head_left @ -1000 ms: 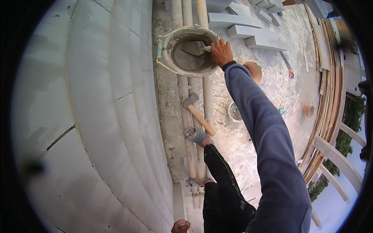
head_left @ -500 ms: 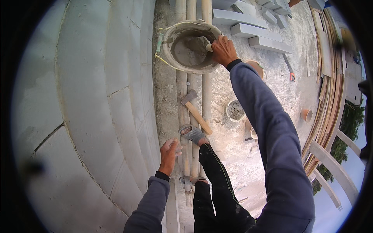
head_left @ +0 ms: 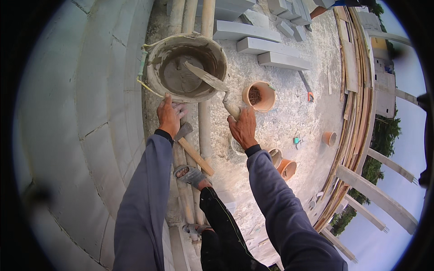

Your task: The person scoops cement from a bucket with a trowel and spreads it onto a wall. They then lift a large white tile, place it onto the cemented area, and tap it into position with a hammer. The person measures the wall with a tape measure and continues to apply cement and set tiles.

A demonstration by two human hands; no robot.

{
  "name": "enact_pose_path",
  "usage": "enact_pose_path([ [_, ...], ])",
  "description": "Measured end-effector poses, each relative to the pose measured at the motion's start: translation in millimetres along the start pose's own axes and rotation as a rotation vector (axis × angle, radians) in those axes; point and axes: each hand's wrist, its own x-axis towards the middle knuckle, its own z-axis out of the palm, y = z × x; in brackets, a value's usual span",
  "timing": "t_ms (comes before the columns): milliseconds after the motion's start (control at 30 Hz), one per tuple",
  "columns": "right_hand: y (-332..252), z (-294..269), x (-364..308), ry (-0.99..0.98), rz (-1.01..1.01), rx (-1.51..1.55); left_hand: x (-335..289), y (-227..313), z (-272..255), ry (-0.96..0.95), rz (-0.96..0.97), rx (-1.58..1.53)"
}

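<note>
Far on my left, a wall (head_left: 68, 135) of big grey blocks is standing. Next to it, my left hand (head_left: 169, 118) is touching the near rim of the mortar bucket (head_left: 190, 98). My fingers are bending there, but I cannot tell if they are gripping it. The bucket is standing on long round pipes (head_left: 205, 131), and wet grey mortar (head_left: 174, 74) is sitting inside it. Below the bucket, a grey sandal (head_left: 193, 176) is covering part of my foot, and a hatchet (head_left: 196, 156) with a wooden handle is lying on the pipes.

Then comes the trowel (head_left: 210, 79). Its blade is leaning over the bucket's right rim, and its tip is pointing in over the mortar. My right hand (head_left: 244, 127) is holding its handle, with my fingers wrapping close around it.

More to the right, light grey blocks (head_left: 246, 31) are lying on the ground higher up, an orange bucket (head_left: 270, 97) is holding thin brown bits, a handsaw (head_left: 307, 86) is lying flat, and long wooden boards (head_left: 350, 108) are resting in a pile.
</note>
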Motion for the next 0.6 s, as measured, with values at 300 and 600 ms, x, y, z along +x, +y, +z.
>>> enact_pose_path([
  [300, 44.2, 43.4, -15.6, -0.347, 0.011, -0.118, 3.3, 22.2, 8.5, 0.103, 0.08, -0.037],
  [600, 105.2, -17.5, -114.2, -0.463, 0.053, -0.181, 12.3, 36.7, 7.9, 0.16, 0.099, 0.047],
])
